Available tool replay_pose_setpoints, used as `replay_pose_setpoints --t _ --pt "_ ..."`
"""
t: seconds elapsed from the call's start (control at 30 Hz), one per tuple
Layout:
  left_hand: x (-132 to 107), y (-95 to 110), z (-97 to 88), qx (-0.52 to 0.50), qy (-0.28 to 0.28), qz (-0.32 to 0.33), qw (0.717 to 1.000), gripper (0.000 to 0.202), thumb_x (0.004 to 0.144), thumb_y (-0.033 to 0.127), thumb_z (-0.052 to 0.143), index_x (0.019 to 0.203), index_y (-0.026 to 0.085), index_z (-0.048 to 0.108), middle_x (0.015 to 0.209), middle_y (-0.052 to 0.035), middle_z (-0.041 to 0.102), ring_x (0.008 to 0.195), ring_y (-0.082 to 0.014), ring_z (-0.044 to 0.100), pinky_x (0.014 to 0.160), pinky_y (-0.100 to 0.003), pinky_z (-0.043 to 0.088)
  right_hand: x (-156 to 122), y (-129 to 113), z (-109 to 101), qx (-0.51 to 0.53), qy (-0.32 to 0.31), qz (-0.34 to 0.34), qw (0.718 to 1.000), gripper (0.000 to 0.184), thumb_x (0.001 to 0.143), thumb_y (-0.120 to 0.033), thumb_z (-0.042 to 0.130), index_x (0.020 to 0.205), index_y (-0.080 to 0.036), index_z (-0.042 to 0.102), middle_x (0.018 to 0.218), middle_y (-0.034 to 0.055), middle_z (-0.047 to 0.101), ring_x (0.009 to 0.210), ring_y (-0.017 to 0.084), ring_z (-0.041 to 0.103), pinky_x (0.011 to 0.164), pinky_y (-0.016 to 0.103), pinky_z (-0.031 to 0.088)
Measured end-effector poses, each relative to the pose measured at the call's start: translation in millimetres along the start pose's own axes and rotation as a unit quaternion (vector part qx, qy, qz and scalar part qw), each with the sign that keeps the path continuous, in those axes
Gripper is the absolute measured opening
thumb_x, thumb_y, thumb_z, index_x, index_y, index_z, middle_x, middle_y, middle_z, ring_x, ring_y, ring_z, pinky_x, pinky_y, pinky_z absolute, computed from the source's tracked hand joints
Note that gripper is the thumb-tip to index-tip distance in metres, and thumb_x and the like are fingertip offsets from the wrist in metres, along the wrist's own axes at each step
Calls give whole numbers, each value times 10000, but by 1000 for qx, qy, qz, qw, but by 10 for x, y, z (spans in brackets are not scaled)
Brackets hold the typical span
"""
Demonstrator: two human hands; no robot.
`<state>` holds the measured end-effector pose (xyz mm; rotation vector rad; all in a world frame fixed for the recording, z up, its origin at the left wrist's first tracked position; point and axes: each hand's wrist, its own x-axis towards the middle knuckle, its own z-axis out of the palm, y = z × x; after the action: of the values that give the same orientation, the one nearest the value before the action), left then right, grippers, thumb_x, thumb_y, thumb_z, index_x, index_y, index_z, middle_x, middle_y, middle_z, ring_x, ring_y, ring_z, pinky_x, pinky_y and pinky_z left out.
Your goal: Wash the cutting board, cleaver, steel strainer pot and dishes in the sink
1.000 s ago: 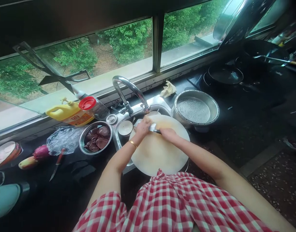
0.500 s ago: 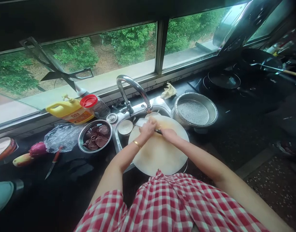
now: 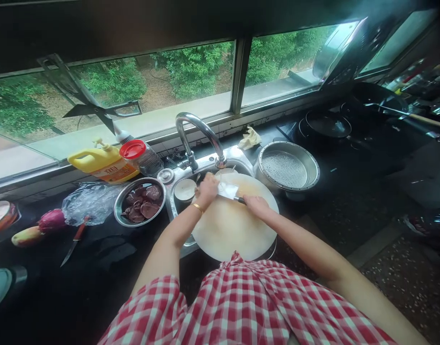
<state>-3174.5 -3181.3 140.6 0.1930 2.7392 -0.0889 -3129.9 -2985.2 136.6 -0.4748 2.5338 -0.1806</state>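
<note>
Steel knife (image 3: 227, 190), wet and likely slippery: my right hand (image 3: 255, 205) grips its handle, left hand (image 3: 207, 188) seems curled over the blade

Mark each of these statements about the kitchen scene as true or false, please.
1. The right hand grips the knife by its handle. True.
2. The cutting board lies on the floor. False: the cutting board rests over the sink.
3. The metal bowl holds dark red pieces. True.
4. The jar beside the yellow bottle has a blue lid. False: its lid is red.
5. The left hand is in the metal bowl. False: it is at the knife's blade.
</note>
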Motion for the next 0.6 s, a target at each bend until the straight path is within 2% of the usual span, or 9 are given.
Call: replay_pose_setpoints --t 0.07,0.1,0.17,0.27,0.33,0.4,0.47,0.53,0.6 --pt "-31 120 52 -8 20 56 998 437 929 148 265 1291 203 505 1158 -145 541 1052 -266 514 827 -365 431 -15 -3 12 4 0 5 1000 287 903 -172 367 1134 -188 536 1019 115 664 922 250 630 756 325 435" --pt "-44 150 77 -11 24 64 998 446 930 148 262 1308 216 489 1166 -137 539 1051 -261 514 827 -364 434 -28 -2 20 7 0 7 1000 287 906 -173 361 1133 -186 536 1020 116 664 924 249 629 757 323 432" --pt "-44 102 90 -15 9 22 1000 444 929 149 276 1314 222 483 1180 -132 537 1064 -265 506 840 -376 433 -65 11 31 12 2 8 1000 291 916 -179 351 1143 -178 534 1027 128 661 934 253 625 759 324 427" --pt "32 -126 -3 -5 -27 -69 997 403 902 123 330 1232 179 554 1186 -159 538 1090 -291 498 857 -397 421 -110 43 16 16 6 17 1000 300 919 -172 349 1150 -162 539 1023 152 659 938 268 623 752 331 426" --pt "95 -197 -94 -4 -17 -80 997 396 892 125 350 1228 177 554 1209 -177 518 1097 -304 499 854 -403 419 -99 53 -16 16 7 33 999 303 910 -153 360 1155 -151 538 1013 162 660 931 272 626 751 335 430" --pt "126 -118 -144 -6 23 -54 998 430 900 134 333 1289 204 501 1235 -179 494 1095 -305 499 852 -405 415 -48 40 -50 17 9 47 999 307 906 -149 376 1176 -141 522 1027 167 657 942 271 624 764 337 434" --pt "111 62 -127 -5 59 1 998 457 910 136 304 1334 220 455 1245 -175 483 1100 -303 489 856 -402 409 29 3 -71 20 11 53 998 312 909 -166 398 1204 -145 500 1048 160 653 961 263 622 780 336 438" --pt "68 230 -62 3 63 70 996 468 921 147 284 1354 243 437 1252 -160 477 1111 -298 477 840 -384 412 104 -45 -69 23 10 56 998 318 917 -183 398 1220 -153 490 1062 148 652 972 250 623 796 332 441" --pt "34 286 1 11 49 115 992 471 933 177 277 1369 284 421 1252 -133 479 1109 -287 476 815 -366 421 155 -89 -47 26 6 55 998 328 927 -178 365 1228 -151 491 1066 146 654 973 241 626 804 328 443"
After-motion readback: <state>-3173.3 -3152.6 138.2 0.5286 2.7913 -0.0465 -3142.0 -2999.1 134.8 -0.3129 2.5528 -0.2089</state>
